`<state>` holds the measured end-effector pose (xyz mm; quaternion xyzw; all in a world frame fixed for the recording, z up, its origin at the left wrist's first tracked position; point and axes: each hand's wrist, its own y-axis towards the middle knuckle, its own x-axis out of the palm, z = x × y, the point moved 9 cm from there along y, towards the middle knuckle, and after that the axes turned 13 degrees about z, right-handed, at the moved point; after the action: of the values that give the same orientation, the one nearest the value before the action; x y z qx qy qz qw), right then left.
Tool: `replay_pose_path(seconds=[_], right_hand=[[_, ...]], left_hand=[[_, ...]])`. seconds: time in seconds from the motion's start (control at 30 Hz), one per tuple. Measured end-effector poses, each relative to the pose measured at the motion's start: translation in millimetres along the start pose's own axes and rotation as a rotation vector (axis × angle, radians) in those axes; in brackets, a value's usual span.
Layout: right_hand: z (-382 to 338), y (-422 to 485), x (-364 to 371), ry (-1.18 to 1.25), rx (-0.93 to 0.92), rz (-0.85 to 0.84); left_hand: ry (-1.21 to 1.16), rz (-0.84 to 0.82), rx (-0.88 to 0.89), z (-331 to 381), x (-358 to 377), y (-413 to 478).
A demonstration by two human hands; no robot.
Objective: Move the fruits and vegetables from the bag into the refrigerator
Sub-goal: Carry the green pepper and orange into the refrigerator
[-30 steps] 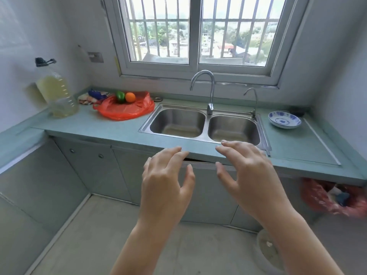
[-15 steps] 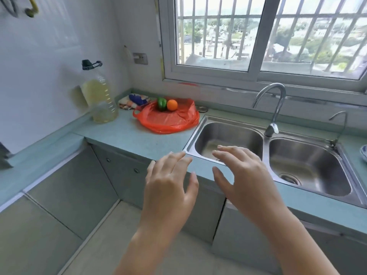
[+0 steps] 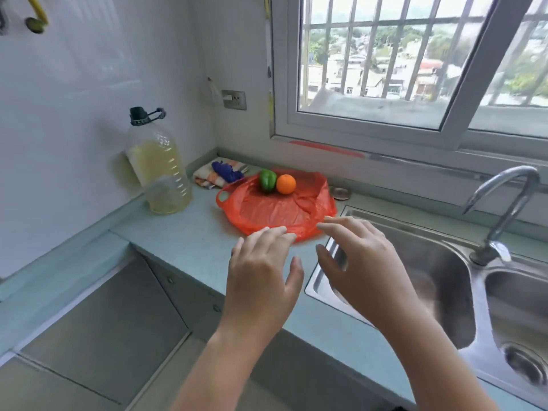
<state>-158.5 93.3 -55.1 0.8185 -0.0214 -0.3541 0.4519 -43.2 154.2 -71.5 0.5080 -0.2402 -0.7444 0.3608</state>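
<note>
A flattened orange-red plastic bag (image 3: 278,207) lies on the teal counter (image 3: 189,241) left of the sink. At its far edge a green bell pepper (image 3: 267,180) stands beside an orange (image 3: 286,184), touching it. My left hand (image 3: 262,277) hovers open over the counter just short of the bag's near edge. My right hand (image 3: 360,264) is open too, fingers spread, above the sink's left rim with its fingertips near the bag's right corner. Neither hand holds anything. No refrigerator is in view.
A large plastic bottle of yellowish oil (image 3: 158,170) stands at the left wall. A folded cloth with a purple item (image 3: 221,173) lies in the corner. A double steel sink (image 3: 439,280) with a tap (image 3: 504,209) fills the right. A small metal lid (image 3: 340,192) lies behind the bag.
The view has swung left and moved closer to the bag. Both open hands have advanced toward the bag, from over the sink's front edge to its near edge.
</note>
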Motion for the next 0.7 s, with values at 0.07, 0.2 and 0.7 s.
replay_pose_path(seconds=[0.07, 0.2, 0.7], right_hand=[[3.7, 20.8, 23.6, 0.01, -0.009, -0.003], [2.6, 48.4, 74.1, 0.049, -0.011, -0.058], [-38.0, 140.1, 268.1, -0.027, 0.131, -0.088]], left_hand=[[0.01, 0.005, -0.019, -21.7, 12.0, 18.3], [-0.036, 0.002, -0.09, -70.2, 28.4, 44.0], [-0.281, -0.144, -0.098, -262.6, 77.0, 160.0]])
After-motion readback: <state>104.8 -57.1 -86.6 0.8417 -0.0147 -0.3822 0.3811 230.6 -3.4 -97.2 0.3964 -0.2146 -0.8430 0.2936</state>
